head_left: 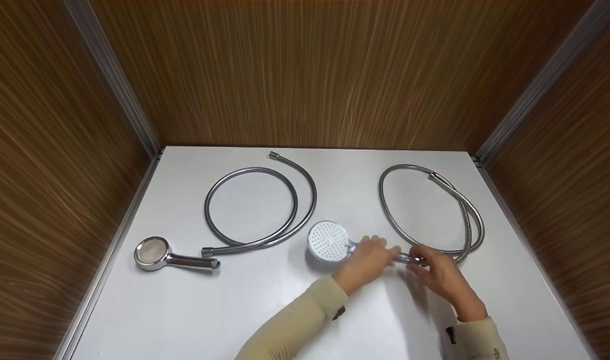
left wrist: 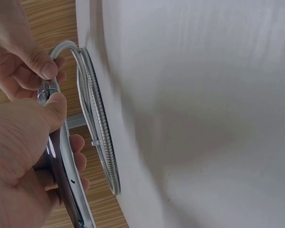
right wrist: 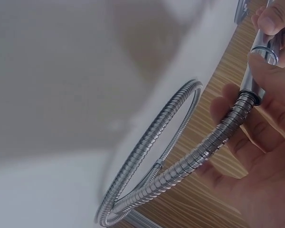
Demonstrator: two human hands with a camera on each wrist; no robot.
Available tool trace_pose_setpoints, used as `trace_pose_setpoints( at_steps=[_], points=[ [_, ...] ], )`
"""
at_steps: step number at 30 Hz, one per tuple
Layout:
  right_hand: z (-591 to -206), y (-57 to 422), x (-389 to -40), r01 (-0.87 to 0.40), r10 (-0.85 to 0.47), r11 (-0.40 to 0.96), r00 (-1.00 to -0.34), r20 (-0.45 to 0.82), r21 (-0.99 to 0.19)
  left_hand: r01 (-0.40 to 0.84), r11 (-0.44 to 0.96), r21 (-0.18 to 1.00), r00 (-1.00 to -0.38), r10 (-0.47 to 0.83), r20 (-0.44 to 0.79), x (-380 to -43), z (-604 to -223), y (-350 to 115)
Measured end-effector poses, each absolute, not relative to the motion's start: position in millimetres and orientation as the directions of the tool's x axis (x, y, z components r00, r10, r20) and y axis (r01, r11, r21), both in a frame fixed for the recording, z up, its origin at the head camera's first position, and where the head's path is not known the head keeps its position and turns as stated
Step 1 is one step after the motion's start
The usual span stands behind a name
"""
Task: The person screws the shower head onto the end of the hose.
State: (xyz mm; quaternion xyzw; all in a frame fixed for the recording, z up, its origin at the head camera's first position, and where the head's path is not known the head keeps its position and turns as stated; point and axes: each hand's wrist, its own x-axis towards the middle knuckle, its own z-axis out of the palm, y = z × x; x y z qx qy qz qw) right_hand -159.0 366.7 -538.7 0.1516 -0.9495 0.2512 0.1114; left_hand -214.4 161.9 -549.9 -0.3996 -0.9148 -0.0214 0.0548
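A white-faced shower head (head_left: 329,241) is held over the white table, its spray plate turned upward. My left hand (head_left: 367,257) grips its chrome handle (left wrist: 69,178), the thumb lying along it near the threaded end. At that end, my right hand (head_left: 440,275) holds the metal connector (right wrist: 249,81) of a ribbed shower hose (right wrist: 180,171) between thumb and fingers. In the right wrist view the connector stands in line with the handle, right at its end. From there the hose bends down into a loop on the table's right side, its other end (head_left: 432,176) lying inside.
A second shower head (head_left: 152,252) with a chrome handle lies at the table's left. Beside it a second hose (head_left: 295,200) is coiled, with both ends loose. Wood-grain panels (head_left: 305,75) enclose the white table (head_left: 209,310) at the back and both sides.
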Motion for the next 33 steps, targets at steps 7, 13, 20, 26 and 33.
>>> trace_pose_setpoints(
  at_steps=[7, 13, 20, 26, 33],
  points=[
    [-539.3, 368.4, -159.4, -0.429, -0.279, 0.803, -0.884, 0.375, -0.415, 0.737, 0.676, -0.019, -0.667, 0.732, 0.136, -214.2, -548.5, 160.5],
    [-539.2, 369.0, -159.1, -0.457, -0.299, 0.797, -0.866, 0.4, -0.395, 0.736, 0.676, -0.034, -0.667, 0.732, 0.139, -213.7, -547.0, 160.9],
    [-537.2, 368.3, -159.2, -0.431, -0.283, 0.8, -0.884, 0.371, -0.417, 0.736, 0.677, -0.032, -0.667, 0.732, 0.14, -213.1, -545.3, 161.0],
    [-535.7, 365.7, -159.4, -0.351, -0.23, 0.827, -0.924, 0.306, -0.439, 0.734, 0.679, -0.022, -0.671, 0.73, 0.134, -213.0, -544.0, 161.3],
    [-535.0, 367.4, -160.3, -0.394, -0.259, 0.812, -0.905, 0.338, -0.431, 0.735, 0.676, -0.046, -0.663, 0.732, 0.157, -213.1, -545.2, 159.1]
  ],
)
